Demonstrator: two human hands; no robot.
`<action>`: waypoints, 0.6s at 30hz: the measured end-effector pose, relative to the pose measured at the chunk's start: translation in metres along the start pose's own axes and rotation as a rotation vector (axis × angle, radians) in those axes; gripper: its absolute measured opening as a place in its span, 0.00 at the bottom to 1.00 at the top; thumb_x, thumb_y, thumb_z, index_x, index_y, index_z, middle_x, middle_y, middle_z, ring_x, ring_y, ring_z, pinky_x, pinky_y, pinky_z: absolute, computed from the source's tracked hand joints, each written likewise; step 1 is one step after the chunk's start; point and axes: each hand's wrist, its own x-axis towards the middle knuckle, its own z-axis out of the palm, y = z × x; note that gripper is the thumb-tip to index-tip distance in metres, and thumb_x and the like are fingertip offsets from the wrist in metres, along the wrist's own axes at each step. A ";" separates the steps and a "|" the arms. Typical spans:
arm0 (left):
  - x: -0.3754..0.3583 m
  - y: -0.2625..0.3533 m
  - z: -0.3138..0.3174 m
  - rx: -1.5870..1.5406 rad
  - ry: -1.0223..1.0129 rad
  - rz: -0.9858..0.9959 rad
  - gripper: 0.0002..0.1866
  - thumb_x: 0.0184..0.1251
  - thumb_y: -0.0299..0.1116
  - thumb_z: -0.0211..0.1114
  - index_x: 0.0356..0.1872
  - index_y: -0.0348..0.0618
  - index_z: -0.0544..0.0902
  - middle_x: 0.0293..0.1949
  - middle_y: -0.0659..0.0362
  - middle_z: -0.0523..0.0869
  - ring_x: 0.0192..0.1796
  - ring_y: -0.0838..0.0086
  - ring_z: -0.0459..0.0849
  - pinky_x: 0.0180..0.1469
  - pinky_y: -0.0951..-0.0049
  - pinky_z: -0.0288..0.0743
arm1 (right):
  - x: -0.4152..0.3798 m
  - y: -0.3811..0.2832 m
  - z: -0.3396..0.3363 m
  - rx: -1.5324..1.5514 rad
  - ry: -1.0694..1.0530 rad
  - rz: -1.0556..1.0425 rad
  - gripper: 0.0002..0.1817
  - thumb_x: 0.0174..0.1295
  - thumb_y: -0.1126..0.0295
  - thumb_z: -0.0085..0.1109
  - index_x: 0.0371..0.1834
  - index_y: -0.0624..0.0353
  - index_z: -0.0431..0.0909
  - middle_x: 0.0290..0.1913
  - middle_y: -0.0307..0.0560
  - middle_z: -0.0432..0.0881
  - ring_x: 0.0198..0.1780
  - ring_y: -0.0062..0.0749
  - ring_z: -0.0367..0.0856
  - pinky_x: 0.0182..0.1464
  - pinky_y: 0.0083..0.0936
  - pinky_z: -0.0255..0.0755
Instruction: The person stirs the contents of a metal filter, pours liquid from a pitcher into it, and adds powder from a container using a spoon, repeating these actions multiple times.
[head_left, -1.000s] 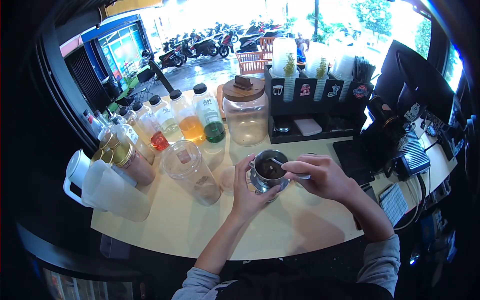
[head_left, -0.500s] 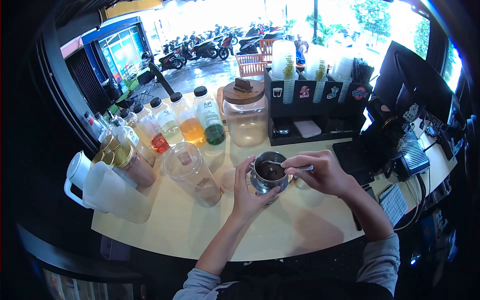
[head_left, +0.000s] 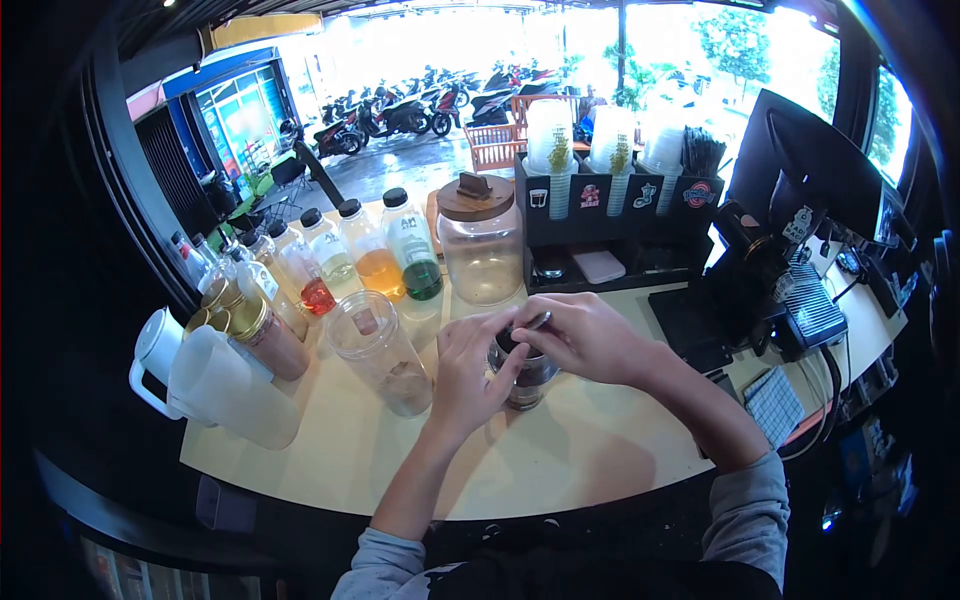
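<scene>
Left hand (head_left: 468,372) wraps the small, stiff, likely slippery metal cup (head_left: 522,375); right hand (head_left: 585,338) pinches a thin spoon (head_left: 537,322) over its rim.

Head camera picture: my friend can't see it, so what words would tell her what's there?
Two hands, left hand and right hand, close over a small metal cup on a pale counter. Behind stand syrup bottles and a big lidded jar.

Open jar (head_left: 380,350) crowds the left; counter (head_left: 560,460) in front free
</scene>
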 end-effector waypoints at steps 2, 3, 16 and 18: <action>0.007 -0.001 -0.006 0.104 -0.120 0.131 0.17 0.59 0.32 0.67 0.49 0.39 0.79 0.41 0.55 0.84 0.47 0.62 0.81 0.55 0.60 0.67 | 0.003 -0.005 0.002 -0.012 -0.078 0.050 0.10 0.64 0.66 0.56 0.40 0.62 0.73 0.31 0.53 0.81 0.35 0.51 0.80 0.37 0.38 0.74; 0.011 -0.002 -0.008 0.105 -0.119 0.135 0.17 0.59 0.32 0.67 0.49 0.39 0.79 0.41 0.55 0.84 0.47 0.62 0.81 0.55 0.60 0.67 | 0.003 -0.005 0.001 -0.015 -0.075 0.047 0.10 0.64 0.66 0.56 0.40 0.62 0.73 0.31 0.53 0.81 0.35 0.51 0.80 0.37 0.38 0.74; 0.028 0.011 -0.017 0.020 -0.083 0.038 0.06 0.63 0.26 0.64 0.39 0.39 0.86 0.32 0.54 0.84 0.34 0.66 0.84 0.36 0.70 0.75 | -0.136 0.132 -0.013 -0.496 0.032 0.546 0.12 0.63 0.69 0.50 0.46 0.63 0.75 0.47 0.58 0.79 0.51 0.56 0.77 0.52 0.40 0.72; 0.027 0.007 -0.016 0.037 -0.012 0.091 0.07 0.59 0.27 0.68 0.38 0.38 0.84 0.28 0.57 0.81 0.27 0.70 0.82 0.29 0.70 0.73 | -0.147 0.136 -0.008 -0.137 -0.020 0.719 0.11 0.65 0.67 0.51 0.43 0.63 0.76 0.40 0.54 0.81 0.48 0.48 0.80 0.50 0.35 0.71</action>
